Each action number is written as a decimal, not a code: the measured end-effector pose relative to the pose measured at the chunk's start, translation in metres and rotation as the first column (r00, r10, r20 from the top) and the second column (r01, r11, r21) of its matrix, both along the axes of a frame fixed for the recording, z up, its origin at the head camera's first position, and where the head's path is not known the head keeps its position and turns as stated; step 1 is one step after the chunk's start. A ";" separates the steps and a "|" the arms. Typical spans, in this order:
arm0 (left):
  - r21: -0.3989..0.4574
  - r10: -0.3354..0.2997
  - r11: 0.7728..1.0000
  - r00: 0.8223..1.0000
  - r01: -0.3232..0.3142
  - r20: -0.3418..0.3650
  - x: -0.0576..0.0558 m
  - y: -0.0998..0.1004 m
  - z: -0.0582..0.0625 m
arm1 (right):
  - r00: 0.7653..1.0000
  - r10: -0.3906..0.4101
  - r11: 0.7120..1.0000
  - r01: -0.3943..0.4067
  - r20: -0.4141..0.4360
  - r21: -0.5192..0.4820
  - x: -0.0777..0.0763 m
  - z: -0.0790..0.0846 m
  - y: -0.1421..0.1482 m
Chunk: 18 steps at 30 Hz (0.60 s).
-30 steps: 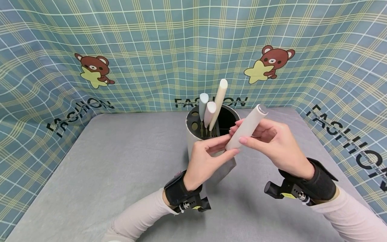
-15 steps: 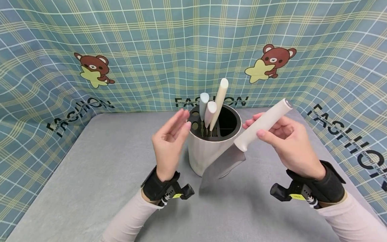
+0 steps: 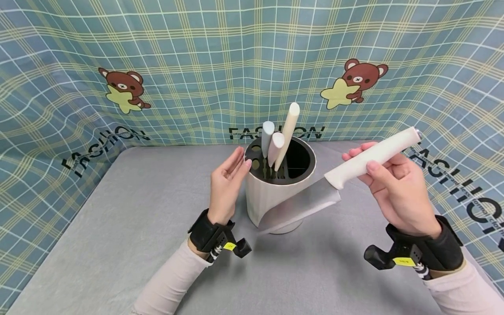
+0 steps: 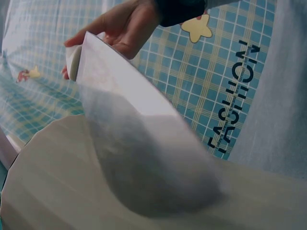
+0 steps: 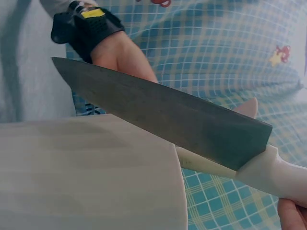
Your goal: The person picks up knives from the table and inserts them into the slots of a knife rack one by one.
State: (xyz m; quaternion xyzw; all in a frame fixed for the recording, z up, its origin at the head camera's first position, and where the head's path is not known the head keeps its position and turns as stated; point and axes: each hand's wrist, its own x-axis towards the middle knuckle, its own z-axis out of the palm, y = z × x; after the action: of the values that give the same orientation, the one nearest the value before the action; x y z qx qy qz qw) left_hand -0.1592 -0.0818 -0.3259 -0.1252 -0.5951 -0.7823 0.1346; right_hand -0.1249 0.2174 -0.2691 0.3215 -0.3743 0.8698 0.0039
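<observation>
My right hand [image 3: 399, 188] grips the white handle [image 3: 372, 157] of a kitchen knife between thumb and fingers. The knife's broad blade [image 3: 299, 205] slants down to the left, passing in front of the knife holder [image 3: 260, 197]. In the right wrist view the whole blade [image 5: 163, 115] shows, its tip at the upper left. My left hand [image 3: 226, 186] is at the holder's left rim, thumb and fingers extended and nothing in its grasp. In the holder's black top stand a grey-blue handle [image 3: 267, 135], a pink handle [image 3: 275, 146] and a cream handle [image 3: 290, 127].
The holder has round holes on its left and a wide dark compartment [image 3: 298, 159] on its right. It stands on a grey cloth-covered table [image 3: 157, 210]. Plaid fabric [image 3: 197, 65] with bears and lettering hangs behind and at both sides.
My right hand has moved right with the knife, and more of its blade shows in front of the holder. My left hand has left the knife and gone left to the holder's rim.
</observation>
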 end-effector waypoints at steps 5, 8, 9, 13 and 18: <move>-0.018 0.008 1.000 0.997 -0.006 0.073 0.005 0.002 0.009 | 0.999 0.003 0.995 0.000 0.034 -0.102 -0.002 -0.003 0.007; -0.023 0.016 1.000 0.996 -0.014 0.089 0.005 0.003 0.010 | 0.999 -0.003 0.990 0.009 0.042 -0.144 -0.002 -0.003 0.010; -0.027 0.018 1.000 0.996 -0.016 0.084 0.004 0.003 0.009 | 0.999 0.010 0.986 -0.003 0.043 -0.165 -0.003 -0.003 0.012; -0.048 0.031 0.998 0.997 -0.028 0.069 0.002 0.003 0.007 | 0.997 0.046 0.971 -0.030 0.058 -0.238 -0.004 0.000 0.020; -0.073 0.041 0.997 0.997 -0.036 0.060 0.002 0.003 0.006 | 0.991 0.039 0.950 0.002 0.125 -0.313 -0.008 0.007 0.031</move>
State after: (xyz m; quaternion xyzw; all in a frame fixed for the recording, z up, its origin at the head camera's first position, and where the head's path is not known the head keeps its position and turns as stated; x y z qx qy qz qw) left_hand -0.1577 -0.0791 -0.3200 -0.0944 -0.6290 -0.7611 0.1268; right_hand -0.1331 0.2488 -0.2621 0.2633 -0.2286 0.9370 0.0221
